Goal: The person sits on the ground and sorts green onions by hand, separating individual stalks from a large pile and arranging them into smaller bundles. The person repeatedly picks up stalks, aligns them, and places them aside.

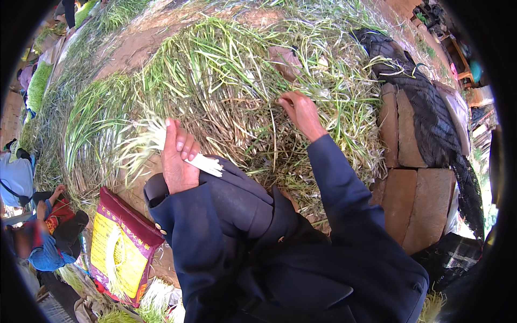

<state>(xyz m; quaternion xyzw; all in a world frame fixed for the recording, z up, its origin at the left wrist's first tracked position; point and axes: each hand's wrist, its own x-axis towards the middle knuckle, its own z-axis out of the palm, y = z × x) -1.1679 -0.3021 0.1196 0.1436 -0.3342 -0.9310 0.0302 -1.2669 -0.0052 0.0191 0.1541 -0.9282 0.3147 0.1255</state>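
Note:
My left hand grips a bundle of pale, peeled stalks over my thigh; their frayed, whitish-yellow tips fan out to the left. My right hand is raised over the heap of green long-leaved stalks, thumb and fingertips close together. A thin pale strand hangs or lies just below those fingertips; whether they pinch it I cannot tell. Dry brown leaves and white stems lie matted under both hands. A brownish cloth or bag piece rests on the heap beyond my right hand.
Left of my knee lies a maroon and yellow printed sack with pale stalks on it. Bricks and black netting border the heap on the right. Another person in blue sits at the lower left, others beyond. Bundled pale stalks lie below the sack.

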